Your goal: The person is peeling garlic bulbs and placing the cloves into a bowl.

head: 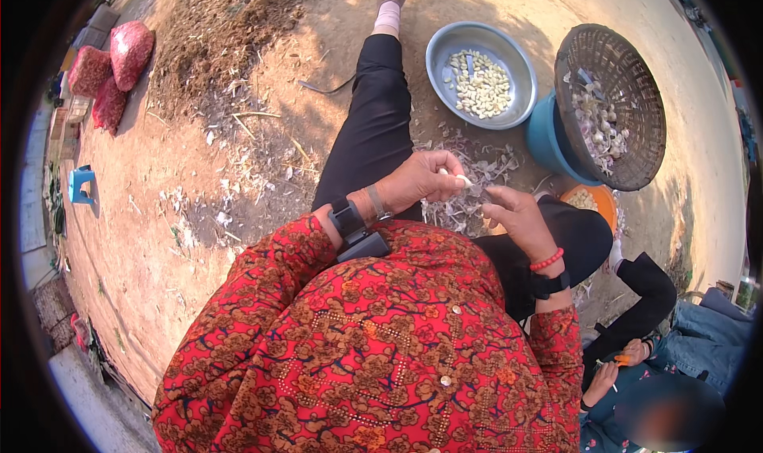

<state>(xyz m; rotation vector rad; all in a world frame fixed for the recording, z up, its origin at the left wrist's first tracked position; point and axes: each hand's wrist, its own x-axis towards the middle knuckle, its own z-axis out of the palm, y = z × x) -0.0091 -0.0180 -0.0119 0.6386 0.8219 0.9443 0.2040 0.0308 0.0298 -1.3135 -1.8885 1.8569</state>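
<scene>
My left hand (422, 182) is closed around peeled garlic cloves (462, 180), whose pale tips poke out between thumb and fingers. Just right of it is my right hand (517, 217), its thumb and forefinger apart and nothing visible between them. Below both hands, papery garlic skins (459, 205) litter the ground between my legs. A grey-blue metal basin (440, 89) beyond the hands holds many peeled cloves (484, 86). To its right a woven basket (647, 113) of unpeeled garlic bulbs (601, 122) tilts against a blue bucket (541, 140).
An orange basin (607, 205) of cloves sits beside my right knee. At lower right, a co-worker's hands (620, 363) hold an orange-handled tool (622, 359). Red mesh sacks (130, 53) and a blue stool (81, 185) stand at left. A pile of dry debris (208, 42) lies ahead.
</scene>
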